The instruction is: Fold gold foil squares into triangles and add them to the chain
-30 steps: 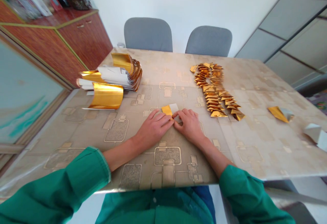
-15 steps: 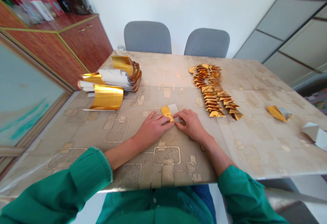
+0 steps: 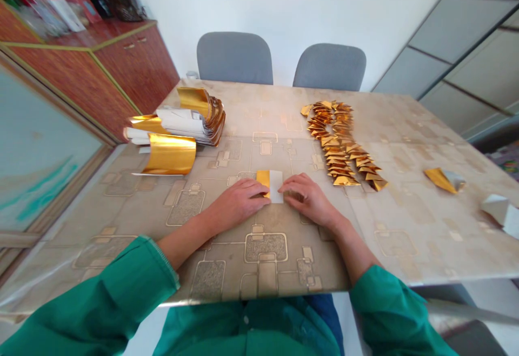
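You seem mid-fold: the paper (image 3: 276, 184), gold and white, lies in from the table's (image 3: 243, 123) near edge. Your left hand (image 3: 238, 204) rests on its gold side; your right hand (image 3: 308, 200) curls at its white edge, pinching or not, I can't tell. Next likely needs aligned edges.

folded paper (image 3: 276, 184): partly covered by left fingers (image 3: 252, 187) | cabinet-top items (image 3: 67, 12): blurred
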Action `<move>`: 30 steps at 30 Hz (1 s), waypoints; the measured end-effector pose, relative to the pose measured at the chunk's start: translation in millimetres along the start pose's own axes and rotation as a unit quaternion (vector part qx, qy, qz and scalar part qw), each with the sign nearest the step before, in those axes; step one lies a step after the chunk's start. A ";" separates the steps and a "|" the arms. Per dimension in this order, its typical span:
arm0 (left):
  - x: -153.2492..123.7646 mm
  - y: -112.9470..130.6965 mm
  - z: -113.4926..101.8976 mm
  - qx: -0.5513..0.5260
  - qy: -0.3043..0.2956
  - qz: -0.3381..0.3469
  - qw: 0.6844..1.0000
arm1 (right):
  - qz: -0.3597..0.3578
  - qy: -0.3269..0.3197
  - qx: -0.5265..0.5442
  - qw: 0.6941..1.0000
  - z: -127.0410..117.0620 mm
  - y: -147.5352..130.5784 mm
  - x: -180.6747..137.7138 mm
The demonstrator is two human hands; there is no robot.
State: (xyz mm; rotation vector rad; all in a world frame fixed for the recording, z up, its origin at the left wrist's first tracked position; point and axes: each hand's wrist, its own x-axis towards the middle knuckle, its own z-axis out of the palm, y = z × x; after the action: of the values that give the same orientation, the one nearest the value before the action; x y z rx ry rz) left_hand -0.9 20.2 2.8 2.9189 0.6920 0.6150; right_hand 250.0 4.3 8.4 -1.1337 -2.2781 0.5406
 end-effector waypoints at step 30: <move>-4.6 3.3 5.8 -0.076 0.037 -0.061 0.994 | -0.078 -0.027 -0.071 0.994 9.7 -2.2 4.5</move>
State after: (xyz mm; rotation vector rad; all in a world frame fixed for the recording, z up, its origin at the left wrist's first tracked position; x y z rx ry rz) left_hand -1.0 15.2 -3.7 2.7026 0.7883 0.7311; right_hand 240.4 5.6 3.4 -1.0047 -2.4600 0.3581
